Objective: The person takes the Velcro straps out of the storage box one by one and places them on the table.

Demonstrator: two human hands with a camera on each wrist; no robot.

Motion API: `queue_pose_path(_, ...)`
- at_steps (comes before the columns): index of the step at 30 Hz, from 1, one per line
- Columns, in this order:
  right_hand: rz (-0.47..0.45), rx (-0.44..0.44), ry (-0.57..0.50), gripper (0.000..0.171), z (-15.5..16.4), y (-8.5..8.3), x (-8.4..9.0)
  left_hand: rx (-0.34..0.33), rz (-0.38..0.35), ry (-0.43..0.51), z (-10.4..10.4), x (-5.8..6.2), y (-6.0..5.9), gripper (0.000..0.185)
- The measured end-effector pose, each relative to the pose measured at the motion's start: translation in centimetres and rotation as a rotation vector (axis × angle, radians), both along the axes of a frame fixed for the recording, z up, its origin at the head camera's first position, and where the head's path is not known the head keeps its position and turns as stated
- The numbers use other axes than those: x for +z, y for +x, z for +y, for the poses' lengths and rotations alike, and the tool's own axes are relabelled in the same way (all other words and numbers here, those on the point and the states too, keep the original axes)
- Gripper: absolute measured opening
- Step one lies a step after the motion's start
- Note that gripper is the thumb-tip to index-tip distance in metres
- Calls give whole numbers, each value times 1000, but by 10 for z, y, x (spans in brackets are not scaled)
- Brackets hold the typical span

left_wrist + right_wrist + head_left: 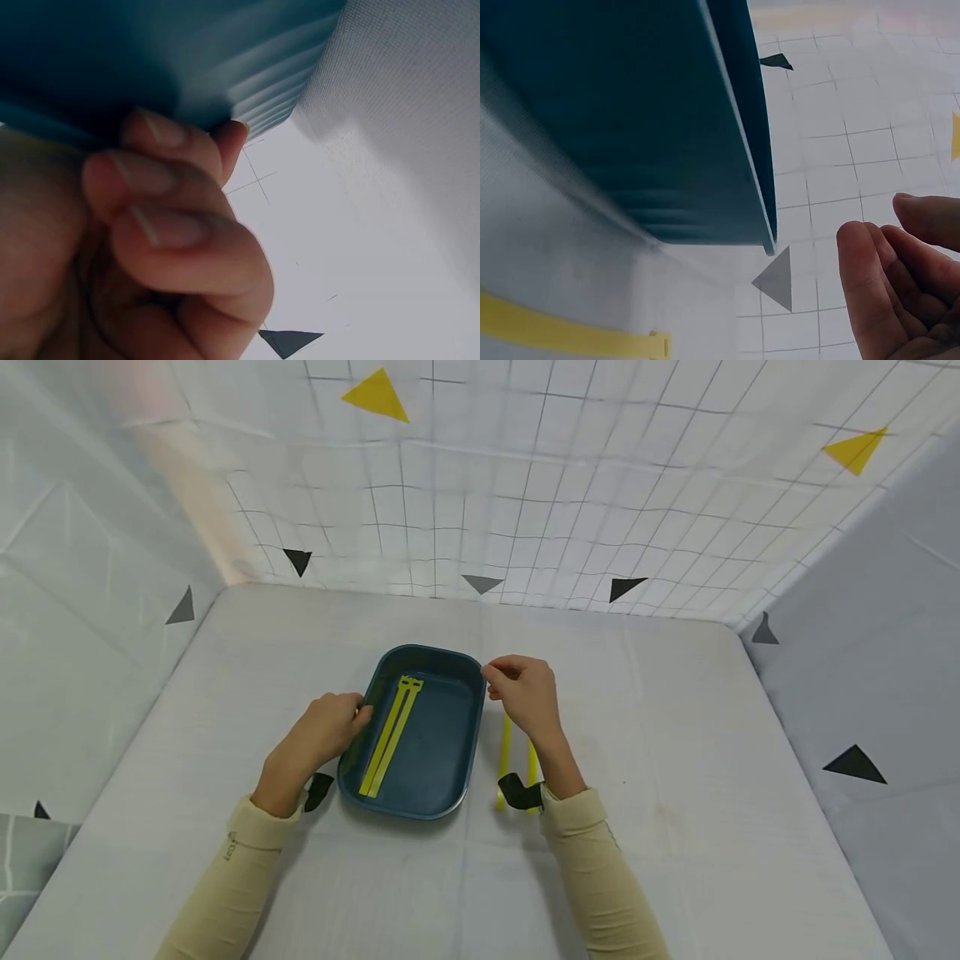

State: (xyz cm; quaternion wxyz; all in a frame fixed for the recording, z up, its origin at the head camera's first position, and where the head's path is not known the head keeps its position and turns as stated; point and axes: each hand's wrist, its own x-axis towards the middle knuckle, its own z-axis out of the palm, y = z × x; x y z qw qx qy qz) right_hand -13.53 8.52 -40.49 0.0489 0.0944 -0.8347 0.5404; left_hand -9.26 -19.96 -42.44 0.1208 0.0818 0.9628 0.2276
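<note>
Both hands at the blue tray, two yellow strips inside it.

Your left hand (324, 727) curls its fingers against the tray's (420, 802) left rim; keep that hold steady. Your right hand (525, 689), loosely curled and holding nothing, hovers by the far right corner, above two more strips (504, 752) lying on the tabletop (675, 760). The strips in the tray (392, 735) lie lengthwise. Open room lies right and beyond.

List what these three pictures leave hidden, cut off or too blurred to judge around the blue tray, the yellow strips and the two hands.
- Head view: the right hand and forearm cover parts of the yellow strips on the table.
- Left wrist view: the blue tray is blurred and cut off by the frame; the left hand fills the foreground.
- Right wrist view: the tray's wall hides the strips in the tray.
</note>
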Motion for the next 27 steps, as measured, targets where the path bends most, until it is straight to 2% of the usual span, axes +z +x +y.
queue_pose_path(7,0,37,-1,17,-10,0,3,0,-5,1,1,1,1,28)
queue_pose_path(19,-25,46,14,19,-24,2,6,-2,-7,6,1,2,2,29)
queue_pose_path(27,-7,87,79,22,-35,0,6,6,-9,4,2,2,1,28)
